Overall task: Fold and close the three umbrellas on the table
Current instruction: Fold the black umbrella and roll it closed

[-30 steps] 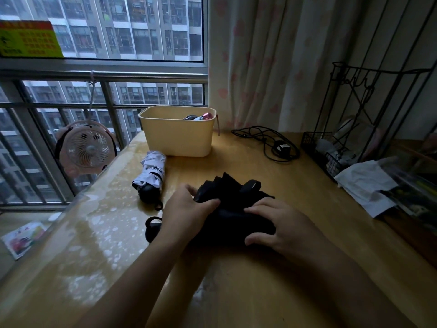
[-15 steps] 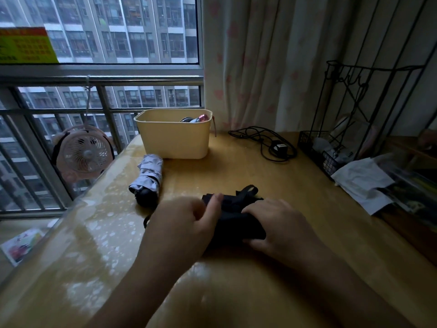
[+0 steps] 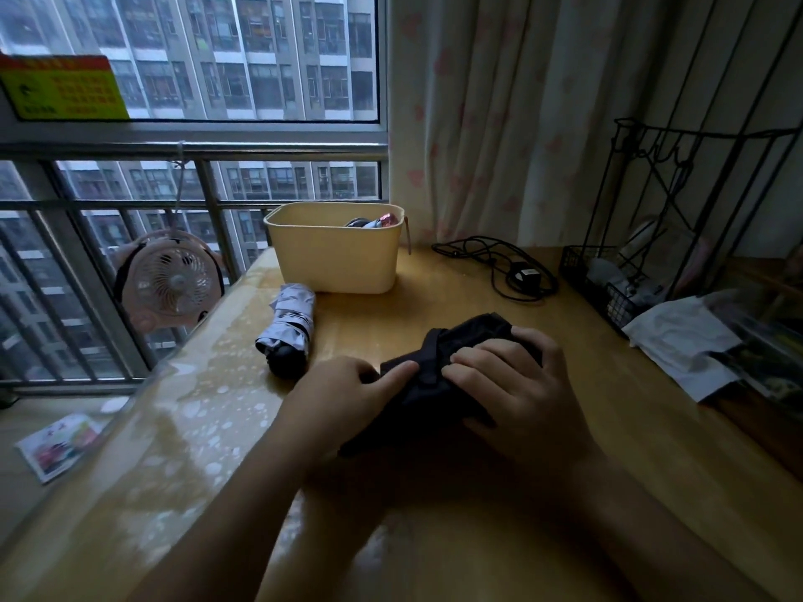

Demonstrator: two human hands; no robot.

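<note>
The black umbrella (image 3: pixel 473 336) is a compact bundle, strap (image 3: pixel 428 362) across it.

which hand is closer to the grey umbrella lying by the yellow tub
Left. The left hand grips one end of the black umbrella, just right of the grey umbrella; the right hand holds the same black umbrella farther right.

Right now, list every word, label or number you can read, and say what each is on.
Nothing reads clearly.
Yellow and red window sticker: rows of characters, too blurred to read.
Printed card at lower left: too blurred to read.
Pale label on the black adapter: too small to read.
</note>
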